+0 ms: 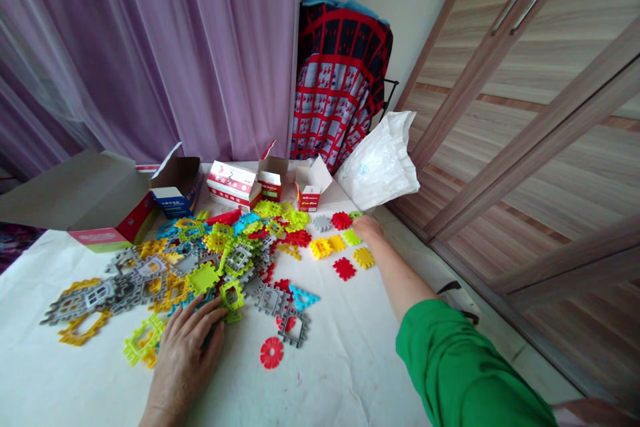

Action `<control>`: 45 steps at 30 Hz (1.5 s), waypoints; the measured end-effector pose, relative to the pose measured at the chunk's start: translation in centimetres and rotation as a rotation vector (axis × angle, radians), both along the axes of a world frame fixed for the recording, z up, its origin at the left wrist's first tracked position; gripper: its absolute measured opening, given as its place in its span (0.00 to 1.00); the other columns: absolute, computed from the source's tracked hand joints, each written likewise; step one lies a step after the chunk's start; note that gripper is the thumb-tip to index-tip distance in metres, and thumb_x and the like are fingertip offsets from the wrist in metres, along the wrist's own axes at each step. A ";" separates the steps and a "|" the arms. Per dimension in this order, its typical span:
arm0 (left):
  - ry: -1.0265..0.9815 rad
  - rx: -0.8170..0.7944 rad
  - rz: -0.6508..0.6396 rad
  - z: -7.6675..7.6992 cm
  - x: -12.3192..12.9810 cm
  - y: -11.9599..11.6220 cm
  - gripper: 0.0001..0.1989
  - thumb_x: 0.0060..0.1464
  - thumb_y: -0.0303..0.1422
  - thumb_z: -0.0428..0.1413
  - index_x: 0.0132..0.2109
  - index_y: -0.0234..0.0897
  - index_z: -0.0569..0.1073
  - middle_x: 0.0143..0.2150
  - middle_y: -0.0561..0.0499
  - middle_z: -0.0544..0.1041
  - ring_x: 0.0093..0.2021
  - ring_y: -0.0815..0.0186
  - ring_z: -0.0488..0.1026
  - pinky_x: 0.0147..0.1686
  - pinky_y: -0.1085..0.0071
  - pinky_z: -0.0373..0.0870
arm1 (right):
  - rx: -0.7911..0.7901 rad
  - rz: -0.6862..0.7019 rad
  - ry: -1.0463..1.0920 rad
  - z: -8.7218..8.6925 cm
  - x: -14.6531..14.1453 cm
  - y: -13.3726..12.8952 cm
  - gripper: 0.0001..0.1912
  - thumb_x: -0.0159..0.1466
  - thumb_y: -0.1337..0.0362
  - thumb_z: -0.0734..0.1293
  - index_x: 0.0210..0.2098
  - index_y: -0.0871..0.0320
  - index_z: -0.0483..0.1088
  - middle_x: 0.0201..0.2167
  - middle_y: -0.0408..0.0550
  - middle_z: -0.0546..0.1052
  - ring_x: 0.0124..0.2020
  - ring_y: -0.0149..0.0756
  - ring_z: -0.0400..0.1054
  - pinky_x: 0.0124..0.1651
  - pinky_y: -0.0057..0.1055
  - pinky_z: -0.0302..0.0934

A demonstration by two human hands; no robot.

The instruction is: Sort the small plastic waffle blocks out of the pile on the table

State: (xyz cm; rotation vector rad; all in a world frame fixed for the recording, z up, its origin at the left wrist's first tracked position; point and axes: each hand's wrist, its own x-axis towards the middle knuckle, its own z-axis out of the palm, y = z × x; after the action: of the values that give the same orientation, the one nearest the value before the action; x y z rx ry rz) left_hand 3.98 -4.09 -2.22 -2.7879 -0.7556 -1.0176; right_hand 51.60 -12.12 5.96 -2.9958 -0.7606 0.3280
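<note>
My left hand (190, 350) lies palm down at the near edge of a heap of interlocking plastic building pieces, its fingers stretched out by a lime-green piece (232, 295). Beyond the heap, to the right, my right hand (367, 228) is bent down with closed fingers on a small green building piece (355, 215), partly covered by the hand. Around it lie flat square pieces: a red one (341, 221), a grey one (323, 223), a lime one (352, 237), a yellow one (363, 257) and another red one (345, 269).
Several open cardboard boxes stand along the back, among them a blue box (176, 203) and a large box (107, 213) at left. A white plastic bag (380, 163) sits at the back right corner. A red flower-shaped disc (271, 353) lies near the front of the white tabletop (340, 360).
</note>
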 end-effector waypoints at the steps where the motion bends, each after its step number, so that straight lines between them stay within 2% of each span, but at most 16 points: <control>1: -0.002 0.002 0.000 0.0 0.0 0.0 0.12 0.64 0.41 0.51 0.48 0.46 0.76 0.50 0.52 0.83 0.58 0.51 0.74 0.56 0.52 0.66 | 0.001 0.002 -0.001 0.0 0.0 0.0 0.17 0.66 0.70 0.63 0.47 0.60 0.83 0.53 0.59 0.81 0.56 0.48 0.75 0.54 0.36 0.69; 7: -0.007 -0.025 0.003 0.0 0.0 0.0 0.12 0.64 0.41 0.51 0.47 0.47 0.78 0.51 0.52 0.83 0.57 0.52 0.75 0.56 0.53 0.67 | 0.017 0.004 -0.004 0.2 -0.2 0.1 0.16 0.64 0.70 0.65 0.45 0.58 0.83 0.51 0.57 0.82 0.54 0.46 0.76 0.53 0.34 0.68; 11: -0.016 -0.067 0.020 -0.2 -0.2 -0.1 0.13 0.64 0.42 0.51 0.47 0.48 0.79 0.51 0.51 0.83 0.58 0.53 0.75 0.57 0.53 0.68 | 0.058 0.011 -0.022 0.9 -0.3 -0.5 0.16 0.63 0.69 0.65 0.44 0.57 0.84 0.49 0.57 0.83 0.52 0.47 0.77 0.51 0.35 0.69; 14: -0.022 -0.095 0.030 -0.4 -0.1 -0.1 0.13 0.64 0.42 0.51 0.47 0.49 0.79 0.51 0.52 0.83 0.59 0.53 0.74 0.59 0.52 0.68 | 0.127 0.043 -0.052 1.5 -1.0 -1.2 0.18 0.64 0.69 0.64 0.48 0.53 0.83 0.51 0.52 0.82 0.51 0.45 0.77 0.51 0.34 0.69; 17: -0.019 -0.116 0.039 -0.5 0.0 -0.2 0.13 0.64 0.42 0.51 0.47 0.49 0.80 0.52 0.52 0.83 0.59 0.53 0.74 0.60 0.51 0.68 | 0.206 0.107 -0.077 1.5 -2.9 -1.6 0.20 0.67 0.67 0.62 0.52 0.48 0.81 0.54 0.46 0.81 0.53 0.41 0.76 0.52 0.31 0.68; 19: -0.014 -0.132 0.049 -0.5 0.1 -0.3 0.13 0.64 0.41 0.51 0.47 0.48 0.80 0.52 0.51 0.83 0.59 0.53 0.74 0.60 0.51 0.67 | 0.299 0.182 -0.077 0.7 -5.1 -1.7 0.20 0.68 0.66 0.61 0.53 0.48 0.80 0.53 0.44 0.81 0.53 0.39 0.76 0.53 0.29 0.67; 22: -0.005 -0.146 0.061 -0.4 0.2 -0.5 0.14 0.65 0.41 0.50 0.47 0.47 0.80 0.52 0.49 0.83 0.60 0.53 0.74 0.61 0.49 0.67 | 0.547 0.338 -0.015 -1.4 -9.4 -2.0 0.18 0.67 0.67 0.62 0.49 0.51 0.81 0.51 0.47 0.82 0.53 0.39 0.75 0.55 0.31 0.67; 25: -0.012 -0.119 0.057 -0.4 0.4 -0.6 0.14 0.65 0.40 0.50 0.47 0.47 0.80 0.52 0.49 0.83 0.59 0.53 0.74 0.61 0.49 0.68 | 0.648 0.419 0.085 -3.8 -13.6 -2.5 0.19 0.67 0.67 0.60 0.48 0.52 0.81 0.50 0.49 0.82 0.51 0.39 0.76 0.53 0.31 0.69; 27: -0.026 -0.103 0.048 -0.5 0.5 -0.7 0.14 0.65 0.39 0.50 0.48 0.47 0.80 0.52 0.49 0.83 0.59 0.53 0.75 0.61 0.48 0.68 | 0.637 0.451 0.095 -4.8 -15.7 -2.9 0.18 0.67 0.67 0.60 0.48 0.51 0.81 0.48 0.48 0.82 0.49 0.40 0.76 0.53 0.32 0.70; 29: -0.042 -0.101 0.044 -0.6 0.6 -0.8 0.13 0.65 0.38 0.51 0.48 0.47 0.80 0.52 0.49 0.83 0.59 0.53 0.74 0.61 0.48 0.68 | 0.583 0.472 0.070 -4.9 -16.7 -3.0 0.17 0.67 0.67 0.61 0.48 0.50 0.80 0.47 0.48 0.82 0.46 0.40 0.77 0.52 0.33 0.70; 32: -0.058 -0.097 0.038 -0.7 0.6 -0.7 0.13 0.65 0.38 0.51 0.48 0.47 0.79 0.52 0.49 0.82 0.59 0.53 0.74 0.60 0.48 0.68 | 0.483 0.492 -0.020 -3.5 -16.6 -2.3 0.17 0.67 0.66 0.62 0.50 0.51 0.79 0.52 0.50 0.80 0.51 0.41 0.75 0.55 0.35 0.68; 37: -0.067 -0.085 0.026 -1.0 0.7 -0.5 0.12 0.65 0.37 0.51 0.47 0.47 0.79 0.52 0.50 0.83 0.58 0.53 0.75 0.58 0.49 0.70 | 0.289 0.517 -0.139 -0.3 -15.0 0.9 0.17 0.66 0.59 0.67 0.54 0.54 0.76 0.56 0.55 0.77 0.59 0.47 0.68 0.62 0.40 0.60; 41: -0.077 -0.079 0.037 -1.2 0.7 -0.4 0.13 0.65 0.38 0.51 0.47 0.46 0.79 0.51 0.49 0.83 0.58 0.53 0.75 0.59 0.49 0.69 | 0.187 0.511 -0.119 0.1 -14.2 3.2 0.23 0.63 0.54 0.71 0.54 0.57 0.74 0.54 0.57 0.79 0.59 0.50 0.68 0.61 0.42 0.58; 45: -0.079 -0.097 0.035 -1.3 0.7 -0.4 0.13 0.65 0.38 0.51 0.48 0.47 0.79 0.52 0.50 0.83 0.58 0.53 0.75 0.60 0.48 0.68 | 0.196 0.530 -0.062 -0.2 -14.3 4.1 0.22 0.63 0.57 0.72 0.55 0.55 0.72 0.52 0.53 0.80 0.56 0.46 0.71 0.58 0.39 0.61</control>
State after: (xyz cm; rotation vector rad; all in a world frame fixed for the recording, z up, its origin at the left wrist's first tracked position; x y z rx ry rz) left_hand 4.69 -4.52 -3.55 -2.8178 -0.8835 -1.1206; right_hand 37.28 -8.04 5.73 -2.5893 -1.4936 0.1571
